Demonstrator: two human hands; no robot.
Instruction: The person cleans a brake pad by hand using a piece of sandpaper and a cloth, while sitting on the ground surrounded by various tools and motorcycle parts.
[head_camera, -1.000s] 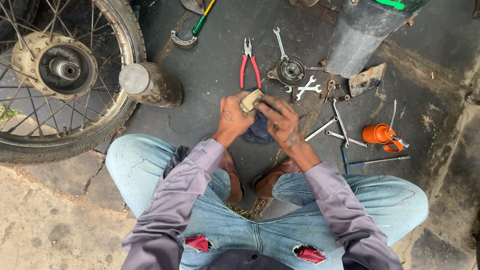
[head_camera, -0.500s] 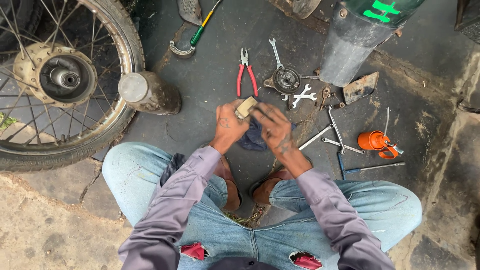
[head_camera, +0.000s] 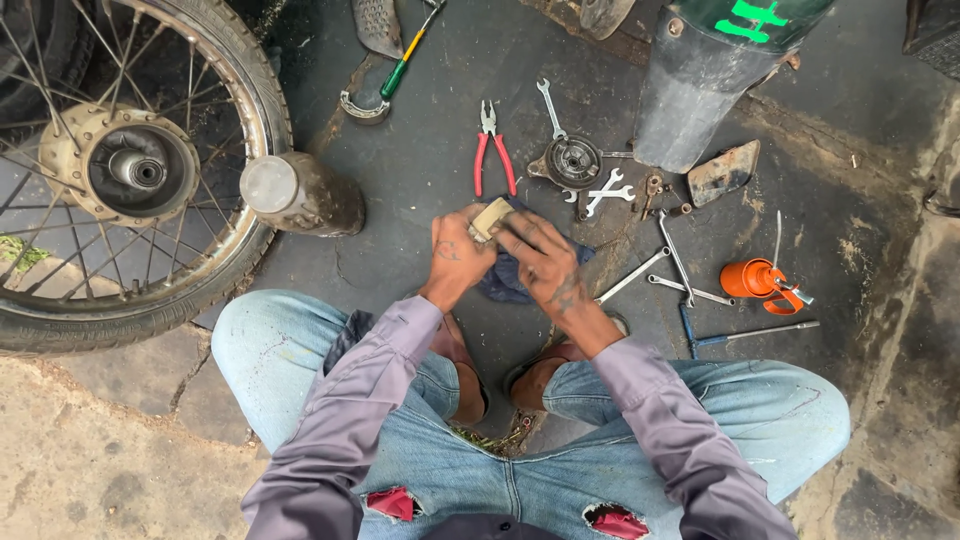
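Observation:
I squat on an oily floor with both hands raised in front of my knees. My left hand (head_camera: 455, 255) grips a small tan block-shaped part (head_camera: 490, 217) by its near end. My right hand (head_camera: 540, 262) presses a dark blue rag (head_camera: 503, 283) against that part, and the rag hangs below both hands. A pair of red-handled pliers (head_camera: 494, 155) lies just beyond my hands. To the right of the pliers sits a round metal hub part (head_camera: 574, 160) with spanners (head_camera: 603, 190) beside it.
A spoked motorcycle wheel (head_camera: 120, 170) lies at the left, with a grimy cylinder (head_camera: 300, 195) beside it. A dark mudguard (head_camera: 705, 80) stands at the top right. An orange oil can (head_camera: 757, 282), more spanners (head_camera: 672, 262) and a screwdriver (head_camera: 745, 333) lie at the right.
The view has shifted slightly. My hands stay together on the tan part and rag, and the right hand has moved a little over the part.

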